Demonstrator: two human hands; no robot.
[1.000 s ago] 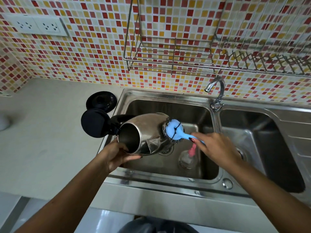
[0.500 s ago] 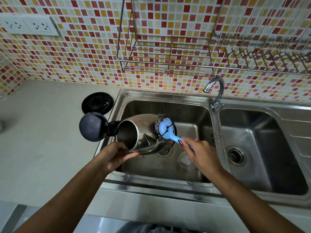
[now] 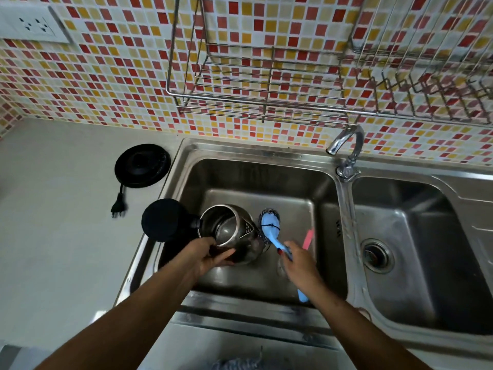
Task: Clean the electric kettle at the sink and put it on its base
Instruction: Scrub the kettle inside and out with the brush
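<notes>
Kettle: lid open, inside bare steel — gripped by left hand fingers.
Left basin: kettle, pink-handled item.
Right hand: fingers wrapped round blue scrubber.
Tabletop: black base.

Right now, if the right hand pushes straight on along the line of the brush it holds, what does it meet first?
The right hand points up-left along the blue scrub brush. The brush head sits right beside the steel kettle, so the kettle's side probably comes first. Whether they already touch is unclear from this view.
</notes>
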